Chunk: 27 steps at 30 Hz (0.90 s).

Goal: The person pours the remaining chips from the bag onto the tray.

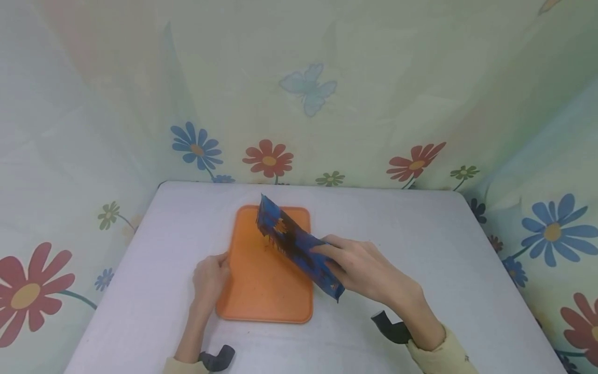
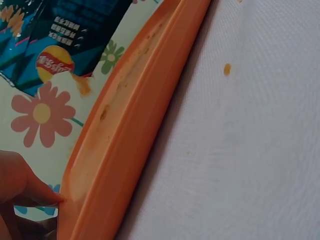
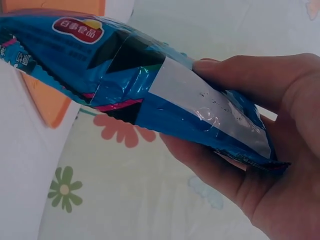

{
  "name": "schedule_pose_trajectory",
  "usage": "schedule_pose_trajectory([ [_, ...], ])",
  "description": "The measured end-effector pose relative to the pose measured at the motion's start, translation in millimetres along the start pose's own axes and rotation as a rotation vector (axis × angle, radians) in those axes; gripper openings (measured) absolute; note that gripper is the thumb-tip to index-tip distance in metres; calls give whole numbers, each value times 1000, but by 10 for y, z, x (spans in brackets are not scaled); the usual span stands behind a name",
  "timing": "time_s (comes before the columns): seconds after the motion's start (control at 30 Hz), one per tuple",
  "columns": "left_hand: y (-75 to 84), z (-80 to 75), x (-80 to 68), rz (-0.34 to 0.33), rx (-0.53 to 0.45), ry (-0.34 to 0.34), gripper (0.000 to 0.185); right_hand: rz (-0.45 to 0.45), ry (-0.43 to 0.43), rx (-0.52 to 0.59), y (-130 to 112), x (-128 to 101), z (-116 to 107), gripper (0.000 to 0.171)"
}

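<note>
The right hand (image 1: 359,270) grips a crinkled blue foil snack bag (image 1: 296,244) tilted above a rectangular orange plastic tray (image 1: 266,296). The left hand (image 1: 210,278) holds the tray's left edge on the white table (image 1: 420,234).

You're at a staged tabletop booth, not a real room: a white-clothed table (image 1: 420,244) boxed in by flower-printed sheeting (image 1: 327,104) on three sides.

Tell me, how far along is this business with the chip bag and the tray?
Done: the blue chip bag is lifted and tilted over the orange tray. In hand: the right hand grips the bag while the left hand holds the tray's edge. Only crumbs and smears show on the tray, so any pouring seems still ahead.
</note>
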<state>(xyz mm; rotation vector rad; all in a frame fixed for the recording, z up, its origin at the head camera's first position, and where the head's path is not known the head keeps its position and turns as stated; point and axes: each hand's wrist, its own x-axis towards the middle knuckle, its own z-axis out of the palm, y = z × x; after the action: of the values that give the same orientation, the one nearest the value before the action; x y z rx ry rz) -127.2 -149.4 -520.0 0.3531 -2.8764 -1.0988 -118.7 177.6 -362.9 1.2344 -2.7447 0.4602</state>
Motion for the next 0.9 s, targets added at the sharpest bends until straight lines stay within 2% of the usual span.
schedule_pose_trajectory([
  [0.5, 20, 10, -12, -19, -9, -13, 35, 31, 0, -19, 9, -23, 16, 31],
  [0.67, 10, 18, -14, -4, -5, -3, 36, -5, 44, -30, 6, -16, 22, 32],
  [0.9, 4, 18, -22, 24, 3, 26, 34, 29, 40, -24, 9, -21, 14, 35],
])
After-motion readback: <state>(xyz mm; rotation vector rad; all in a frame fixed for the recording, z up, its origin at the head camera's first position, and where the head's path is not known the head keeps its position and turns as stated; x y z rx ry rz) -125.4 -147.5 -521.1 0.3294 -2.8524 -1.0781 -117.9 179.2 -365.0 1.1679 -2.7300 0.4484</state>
